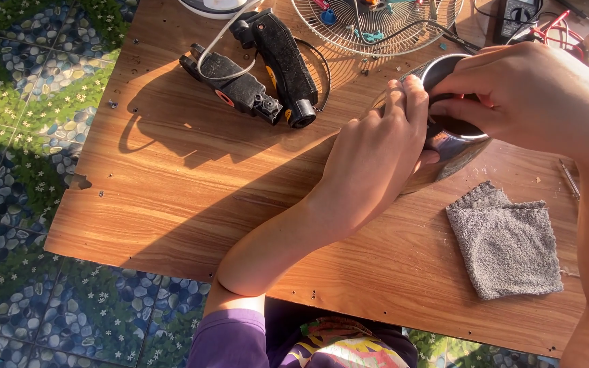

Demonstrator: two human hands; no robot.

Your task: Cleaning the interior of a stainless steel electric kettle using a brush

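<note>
here, going from the left, a black handle piece with a white cord looped over it lies apart on the wooden board, and behind it a round wire fan guard rests at the far edge. neither hand touches them.

toward the middle, the left hand is wrapped around the side of a shiny metal pot, fingers curled closed over its rim and wall, steadying it while it leans tilted on the board. the right hand comes over the top, fingers bent down into the dark opening of the pot; whether those fingers pinch anything inside i cannot tell, since the rim and the hand hide them.

as i judge it, the work in hand is on the inside of the pot, with one hand bracing and the other reaching in. any further move inside calls for the left hand's firm hold, since the pot sits tilted and could roll.

to the right, a folded grey cloth lies just beside the pot, untouched, and a thin metal rod lies near the board's right edge. a meter with red leads sits at the far right corner.
</note>
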